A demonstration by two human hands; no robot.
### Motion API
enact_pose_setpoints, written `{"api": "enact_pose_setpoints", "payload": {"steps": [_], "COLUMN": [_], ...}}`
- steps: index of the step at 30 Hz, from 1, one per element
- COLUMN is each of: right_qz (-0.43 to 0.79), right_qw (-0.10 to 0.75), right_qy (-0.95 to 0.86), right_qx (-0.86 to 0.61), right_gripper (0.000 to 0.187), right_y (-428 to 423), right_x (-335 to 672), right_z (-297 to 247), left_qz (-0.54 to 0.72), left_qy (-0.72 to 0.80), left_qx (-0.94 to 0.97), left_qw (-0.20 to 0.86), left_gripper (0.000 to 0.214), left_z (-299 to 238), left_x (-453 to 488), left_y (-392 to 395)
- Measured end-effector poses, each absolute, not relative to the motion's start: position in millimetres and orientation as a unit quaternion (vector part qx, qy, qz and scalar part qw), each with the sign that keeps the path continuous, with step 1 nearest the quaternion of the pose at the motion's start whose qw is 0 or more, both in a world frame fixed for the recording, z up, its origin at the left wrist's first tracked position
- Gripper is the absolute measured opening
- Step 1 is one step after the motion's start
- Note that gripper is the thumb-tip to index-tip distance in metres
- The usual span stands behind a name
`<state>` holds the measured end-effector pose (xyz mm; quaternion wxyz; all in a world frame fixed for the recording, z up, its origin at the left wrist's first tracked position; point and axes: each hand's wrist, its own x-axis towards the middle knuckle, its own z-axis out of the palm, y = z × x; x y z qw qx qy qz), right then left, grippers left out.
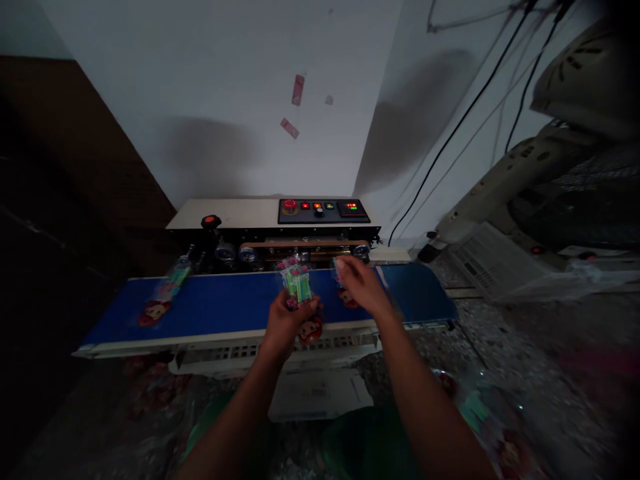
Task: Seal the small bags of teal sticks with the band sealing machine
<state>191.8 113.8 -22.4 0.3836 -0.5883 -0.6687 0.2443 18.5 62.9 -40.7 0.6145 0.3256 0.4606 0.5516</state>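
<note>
My left hand (287,323) is closed around several small clear packets (300,283), which show light-green sticks and pink bits. A red-haired cartoon head (311,329) shows below those fingers. Over the belt to the right, my right hand (361,287) pinches the top edge of another clear packet (346,297), also with a red-haired head at its lower end. That packet is partly hidden by my fingers. Both hands are over the blue conveyor belt (225,303) of a band sealing machine. On the belt's left part lies one more packet (167,290), separate from my hands.
The sealer's control panel (324,211) has a red stop button and lit displays. A black knob (211,221) stands at its left. Filled plastic bags (155,390) lie low at the left and others (493,420) at the right. A white crate (493,263) stands beyond the belt's right end.
</note>
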Motion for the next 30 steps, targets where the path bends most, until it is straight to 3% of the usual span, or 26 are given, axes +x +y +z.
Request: {"api": "enact_pose_setpoints", "payload": {"steps": [3, 8, 18, 25, 28, 30], "right_qz": [0.436, 0.473, 0.338, 0.244, 0.128, 0.039], "right_qw": [0.399, 0.479, 0.575, 0.541, 0.531, 0.478], "right_qy": [-0.674, -0.608, -0.557, -0.560, -0.533, -0.511], "right_qx": [-0.443, -0.421, -0.495, -0.578, -0.647, -0.713], "right_gripper": [0.033, 0.022, 0.026, 0.030, 0.031, 0.030], "right_y": [102, 96, 92, 96, 106, 112], "right_x": [170, 152, 150, 180, 222, 251], "right_z": [-20, -31, -33, -31, -34, -39], "left_qz": [0.566, 0.578, 0.591, 0.581, 0.582, 0.578], "left_qy": [0.444, 0.435, 0.444, 0.467, 0.473, 0.477], "left_qx": [0.336, 0.315, 0.339, 0.323, 0.319, 0.324], "left_qw": [0.608, 0.614, 0.582, 0.583, 0.579, 0.578], "left_gripper": [0.043, 0.035, 0.036, 0.038, 0.035, 0.033], "left_z": [-40, -42, -35, -43, -43, -42], "left_x": [18, 18, 22, 19, 17, 17], "left_y": [62, 61, 61, 62, 63, 63]}}
